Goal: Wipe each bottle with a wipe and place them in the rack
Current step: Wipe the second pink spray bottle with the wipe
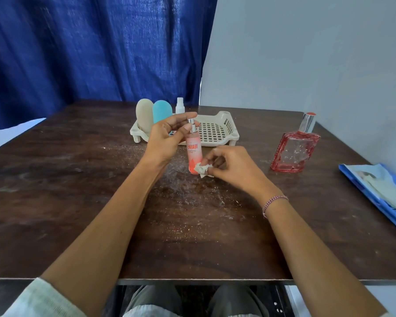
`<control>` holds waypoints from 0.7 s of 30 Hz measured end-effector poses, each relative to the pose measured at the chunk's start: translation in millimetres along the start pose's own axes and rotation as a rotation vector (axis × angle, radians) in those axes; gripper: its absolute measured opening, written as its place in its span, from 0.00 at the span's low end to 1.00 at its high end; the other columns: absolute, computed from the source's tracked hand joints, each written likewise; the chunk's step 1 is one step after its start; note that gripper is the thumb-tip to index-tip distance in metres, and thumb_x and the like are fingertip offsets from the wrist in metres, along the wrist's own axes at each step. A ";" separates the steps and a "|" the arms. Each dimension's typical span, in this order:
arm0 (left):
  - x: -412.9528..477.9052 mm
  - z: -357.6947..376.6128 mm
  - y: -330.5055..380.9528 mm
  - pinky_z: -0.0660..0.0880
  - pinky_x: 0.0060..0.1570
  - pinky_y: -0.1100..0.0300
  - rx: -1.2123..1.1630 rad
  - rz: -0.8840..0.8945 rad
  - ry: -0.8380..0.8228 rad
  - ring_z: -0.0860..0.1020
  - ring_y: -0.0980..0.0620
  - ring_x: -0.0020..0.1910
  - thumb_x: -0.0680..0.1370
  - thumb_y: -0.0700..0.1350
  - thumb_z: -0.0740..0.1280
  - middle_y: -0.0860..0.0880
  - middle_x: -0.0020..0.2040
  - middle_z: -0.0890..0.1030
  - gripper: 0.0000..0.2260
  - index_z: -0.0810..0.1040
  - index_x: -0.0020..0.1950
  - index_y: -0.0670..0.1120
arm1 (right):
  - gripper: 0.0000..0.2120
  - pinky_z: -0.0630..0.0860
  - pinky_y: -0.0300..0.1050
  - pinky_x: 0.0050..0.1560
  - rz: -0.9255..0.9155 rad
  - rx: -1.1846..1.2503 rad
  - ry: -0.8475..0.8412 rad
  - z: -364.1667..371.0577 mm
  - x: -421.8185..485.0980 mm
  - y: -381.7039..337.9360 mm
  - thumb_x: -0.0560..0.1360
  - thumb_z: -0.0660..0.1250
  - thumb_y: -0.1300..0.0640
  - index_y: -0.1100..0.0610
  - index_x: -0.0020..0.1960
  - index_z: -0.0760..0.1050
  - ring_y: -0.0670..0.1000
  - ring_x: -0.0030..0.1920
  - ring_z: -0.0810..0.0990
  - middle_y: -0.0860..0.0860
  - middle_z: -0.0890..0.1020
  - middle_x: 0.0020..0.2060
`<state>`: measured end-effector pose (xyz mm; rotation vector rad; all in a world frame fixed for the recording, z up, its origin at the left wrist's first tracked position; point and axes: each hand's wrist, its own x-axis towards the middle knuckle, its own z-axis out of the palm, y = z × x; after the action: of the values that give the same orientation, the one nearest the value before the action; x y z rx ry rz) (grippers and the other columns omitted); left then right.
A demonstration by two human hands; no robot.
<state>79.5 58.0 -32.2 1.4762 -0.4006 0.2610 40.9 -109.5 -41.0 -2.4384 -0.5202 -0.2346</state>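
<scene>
Likely a plain home room: blue curtain (89, 49) across the upper left, bare grey wall (306, 53) upper right, worn dark wood table (55, 179) filling the lower frame.

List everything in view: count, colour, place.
table: one, dark brown, under everything
rack: one, cream, table's far middle
beige bottle: one, in rack's left end
light blue bottle: one, beside the beige bottle
small spray bottle: one, whitish, beside those
pink spray bottle: one, held upright
red glass bottle: one, on table, right
wipe: one, white, crumpled, at pink spray bottle's base
wipe pack: one, blue, table's right edge
curtain: one, blue, behind
left hand: grips pink spray bottle's top
right hand: pinches wipe
</scene>
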 end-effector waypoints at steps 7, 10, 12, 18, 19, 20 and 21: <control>0.8 -1.1 -0.7 0.77 0.47 0.66 0.057 0.023 -0.009 0.77 0.54 0.56 0.79 0.36 0.61 0.51 0.51 0.81 0.10 0.77 0.57 0.46 | 0.08 0.75 0.35 0.45 -0.061 -0.040 0.051 3.5 1.0 -3.5 0.69 0.72 0.64 0.53 0.46 0.79 0.44 0.41 0.76 0.44 0.77 0.41; 0.7 -1.0 -0.7 0.78 0.48 0.65 0.064 0.038 -0.029 0.77 0.52 0.58 0.79 0.36 0.61 0.49 0.53 0.80 0.10 0.77 0.56 0.45 | 0.08 0.74 0.36 0.48 -0.109 -0.079 0.140 5.7 2.4 -5.9 0.70 0.71 0.63 0.56 0.48 0.80 0.44 0.44 0.75 0.48 0.79 0.47; 0.1 -0.5 -1.1 0.78 0.49 0.64 0.066 0.056 -0.042 0.77 0.51 0.58 0.79 0.36 0.62 0.47 0.54 0.80 0.10 0.77 0.57 0.45 | 0.08 0.75 0.37 0.50 -0.132 -0.060 0.228 6.3 3.0 -7.8 0.71 0.71 0.63 0.56 0.49 0.80 0.44 0.45 0.76 0.49 0.79 0.48; -0.5 -0.3 -0.2 0.78 0.50 0.64 0.114 0.060 -0.006 0.76 0.52 0.58 0.79 0.36 0.62 0.52 0.51 0.80 0.10 0.77 0.56 0.47 | 0.09 0.77 0.46 0.47 -0.126 -0.130 -0.006 8.2 0.1 -12.8 0.68 0.74 0.59 0.55 0.48 0.82 0.47 0.40 0.77 0.49 0.79 0.41; -0.9 -0.2 -0.3 0.78 0.50 0.65 0.121 0.063 -0.004 0.76 0.52 0.58 0.79 0.36 0.62 0.53 0.51 0.80 0.10 0.77 0.56 0.46 | 0.09 0.77 0.47 0.47 -0.130 -0.144 -0.015 8.0 0.0 -13.6 0.68 0.74 0.59 0.55 0.48 0.82 0.47 0.40 0.77 0.49 0.80 0.41; -1.5 0.1 0.0 0.78 0.50 0.64 0.127 0.066 -0.003 0.77 0.52 0.57 0.79 0.36 0.62 0.53 0.50 0.80 0.10 0.77 0.56 0.46 | 0.09 0.77 0.47 0.48 -0.137 -0.162 -0.014 8.3 0.4 -13.9 0.69 0.73 0.59 0.56 0.49 0.82 0.47 0.41 0.77 0.49 0.80 0.42; -1.9 0.4 0.1 0.78 0.50 0.64 0.132 0.072 -0.002 0.77 0.53 0.57 0.79 0.37 0.63 0.53 0.51 0.80 0.09 0.78 0.56 0.46 | 0.09 0.77 0.47 0.48 -0.147 -0.178 -0.007 8.7 0.7 -14.3 0.69 0.73 0.59 0.56 0.50 0.82 0.47 0.42 0.77 0.49 0.80 0.43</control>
<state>77.6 57.8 -32.8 1.5935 -0.4454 0.3487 35.9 -93.5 -39.9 -2.5754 -0.7094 -0.3473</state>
